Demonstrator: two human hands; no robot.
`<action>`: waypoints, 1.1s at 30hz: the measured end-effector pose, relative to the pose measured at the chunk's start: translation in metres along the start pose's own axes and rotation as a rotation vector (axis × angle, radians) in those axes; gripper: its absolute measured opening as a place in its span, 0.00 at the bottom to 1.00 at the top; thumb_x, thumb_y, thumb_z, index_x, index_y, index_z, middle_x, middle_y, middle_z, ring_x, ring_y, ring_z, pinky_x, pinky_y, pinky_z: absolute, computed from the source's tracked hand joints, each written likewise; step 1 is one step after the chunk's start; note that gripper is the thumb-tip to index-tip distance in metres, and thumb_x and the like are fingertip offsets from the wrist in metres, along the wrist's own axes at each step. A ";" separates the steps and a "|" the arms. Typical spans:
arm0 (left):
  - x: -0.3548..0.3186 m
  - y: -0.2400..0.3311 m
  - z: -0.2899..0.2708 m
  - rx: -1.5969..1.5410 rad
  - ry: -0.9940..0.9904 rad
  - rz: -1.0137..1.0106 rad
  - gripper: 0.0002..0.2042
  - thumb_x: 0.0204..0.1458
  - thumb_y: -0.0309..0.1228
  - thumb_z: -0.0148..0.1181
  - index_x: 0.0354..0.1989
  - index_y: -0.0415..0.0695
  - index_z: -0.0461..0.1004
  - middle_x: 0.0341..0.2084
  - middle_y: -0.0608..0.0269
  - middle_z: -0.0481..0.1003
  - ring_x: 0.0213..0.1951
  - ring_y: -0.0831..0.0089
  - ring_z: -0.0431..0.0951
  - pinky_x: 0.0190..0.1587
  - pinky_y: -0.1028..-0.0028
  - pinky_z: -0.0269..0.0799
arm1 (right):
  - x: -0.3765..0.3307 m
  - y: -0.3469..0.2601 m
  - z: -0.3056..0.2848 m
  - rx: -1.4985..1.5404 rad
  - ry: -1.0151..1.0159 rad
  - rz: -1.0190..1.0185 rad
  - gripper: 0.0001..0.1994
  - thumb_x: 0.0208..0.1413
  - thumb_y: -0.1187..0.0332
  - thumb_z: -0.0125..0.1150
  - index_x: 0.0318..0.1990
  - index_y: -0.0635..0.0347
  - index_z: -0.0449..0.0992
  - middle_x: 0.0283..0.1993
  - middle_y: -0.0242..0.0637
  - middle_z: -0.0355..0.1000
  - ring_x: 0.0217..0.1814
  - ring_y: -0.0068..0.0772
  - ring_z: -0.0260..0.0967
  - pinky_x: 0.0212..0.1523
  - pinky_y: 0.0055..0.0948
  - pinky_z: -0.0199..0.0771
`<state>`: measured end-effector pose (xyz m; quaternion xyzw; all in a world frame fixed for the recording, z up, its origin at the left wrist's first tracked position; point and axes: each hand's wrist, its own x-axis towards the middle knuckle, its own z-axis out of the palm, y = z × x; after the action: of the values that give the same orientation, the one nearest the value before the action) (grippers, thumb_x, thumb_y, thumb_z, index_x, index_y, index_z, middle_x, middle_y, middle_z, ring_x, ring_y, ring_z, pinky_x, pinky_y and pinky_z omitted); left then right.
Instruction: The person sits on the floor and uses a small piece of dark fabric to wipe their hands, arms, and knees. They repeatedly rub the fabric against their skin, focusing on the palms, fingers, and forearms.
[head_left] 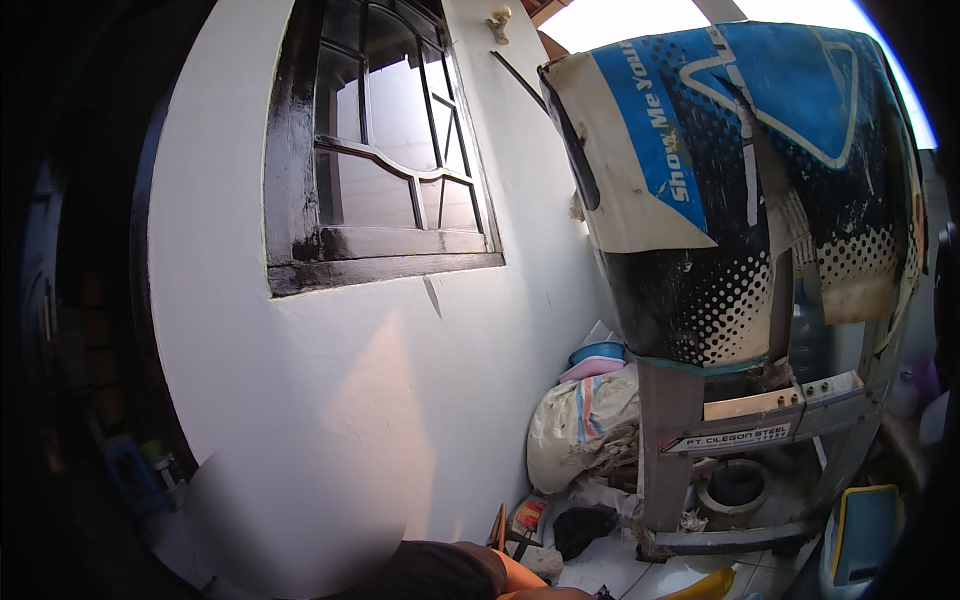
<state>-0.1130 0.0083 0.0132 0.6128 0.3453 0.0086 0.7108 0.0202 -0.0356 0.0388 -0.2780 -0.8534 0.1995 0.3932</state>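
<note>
Neither my left hand nor my right hand shows. At the lower edge another person in dark clothing (430,572) with orange parts is partly visible; a blurred patch covers the area beside them. What that person's hands do is hidden below the edge. To their right on the tiled floor lie a black bag-like bundle (584,530) and a small red packet (527,516). A curved yellow object (708,584) is cut off by the lower edge.
A metal stand (664,470) draped with a worn blue, black and white sheet (690,290) rises at right. Against the white wall (350,350) stands a stuffed sack (565,430) under a blue basin (598,352). A dark-framed window (385,245) is above. A blue, yellow-rimmed container (866,535) is lower right.
</note>
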 end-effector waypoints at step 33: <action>0.045 0.149 0.057 0.510 -0.223 0.383 0.11 0.56 0.35 0.74 0.33 0.40 0.84 0.34 0.65 0.75 0.41 0.75 0.77 0.45 0.72 0.71 | -0.090 -0.096 -0.068 -0.788 -0.165 0.475 0.16 0.60 0.62 0.65 0.20 0.55 0.75 0.19 0.31 0.71 0.27 0.29 0.75 0.31 0.30 0.72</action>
<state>0.0111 0.0151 0.1230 0.8217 0.1351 -0.0117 0.5535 0.0907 -0.1576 0.0837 -0.5771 -0.8052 -0.0338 0.1319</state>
